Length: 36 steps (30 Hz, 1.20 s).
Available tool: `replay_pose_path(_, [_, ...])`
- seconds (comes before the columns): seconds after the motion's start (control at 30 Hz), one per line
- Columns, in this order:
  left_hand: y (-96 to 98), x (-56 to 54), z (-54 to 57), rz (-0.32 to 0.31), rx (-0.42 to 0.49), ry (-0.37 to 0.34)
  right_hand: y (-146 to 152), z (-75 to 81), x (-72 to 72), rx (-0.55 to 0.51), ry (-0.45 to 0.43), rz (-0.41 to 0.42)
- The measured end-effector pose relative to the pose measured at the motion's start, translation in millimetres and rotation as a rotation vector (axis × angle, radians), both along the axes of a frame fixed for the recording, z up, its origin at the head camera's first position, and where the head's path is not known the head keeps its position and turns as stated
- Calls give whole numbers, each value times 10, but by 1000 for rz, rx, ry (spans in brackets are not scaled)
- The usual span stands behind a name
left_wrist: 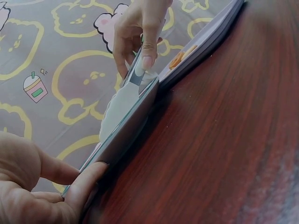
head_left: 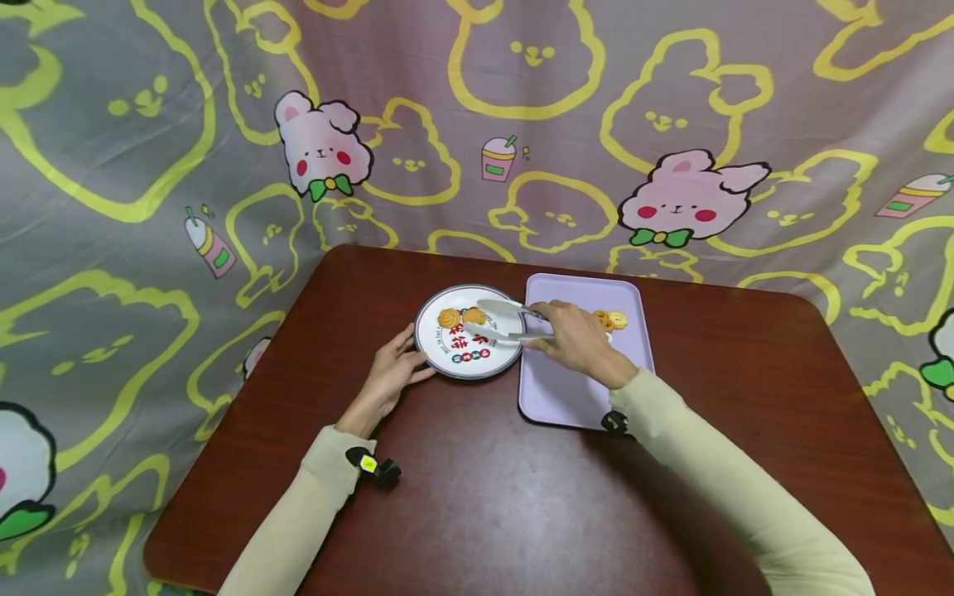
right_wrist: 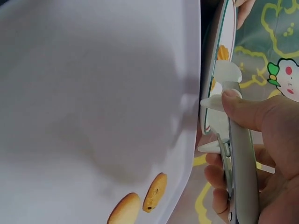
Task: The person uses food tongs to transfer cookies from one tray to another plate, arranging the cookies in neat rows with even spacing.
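My left hand (head_left: pixel 391 370) pinches the near-left rim of a round white plate (head_left: pixel 432 348) with dark edging and red printed characters. In my right hand (head_left: pixel 572 335) is a pair of metal tongs (right_wrist: pixel 243 163) with pale, broad tips. Those tips reach over the plate, on either side of a golden cookie (head_left: pixel 474 316); whether they touch it I cannot tell. Just left of it lies a swirled cookie (head_left: pixel 449 319) on the plate. In the left wrist view the plate (left_wrist: pixel 126 135) appears edge-on, between finger and thumb.
A lilac tray (head_left: pixel 559 397) lies right of the plate, under my right hand. Several cookies (head_left: pixel 615 319) are on it, partly hidden by that hand. Both stand on a dark brown wooden table (head_left: pixel 447 497). A patterned curtain (head_left: pixel 447 165) hangs behind and to the sides.
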<state>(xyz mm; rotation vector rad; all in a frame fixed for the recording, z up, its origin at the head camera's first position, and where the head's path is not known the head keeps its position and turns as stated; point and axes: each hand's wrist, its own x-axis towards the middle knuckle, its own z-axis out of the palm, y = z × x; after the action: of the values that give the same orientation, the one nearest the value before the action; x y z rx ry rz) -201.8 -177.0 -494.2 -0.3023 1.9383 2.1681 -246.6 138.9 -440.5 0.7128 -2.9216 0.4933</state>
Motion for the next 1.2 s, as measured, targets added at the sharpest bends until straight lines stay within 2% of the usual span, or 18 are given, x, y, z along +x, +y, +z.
replay_pose_path(0.37, [7, 5, 4, -2, 8, 3, 98, 51, 108, -10, 12, -17])
replay_pose_path(0.8, [34, 13, 6, -2, -7, 7, 443, 91, 294, -41, 68, -11])
replay_pose_path(1.2, [-2, 17, -1, -2, -9, 9, 822, 95, 548, 5, 43, -98])
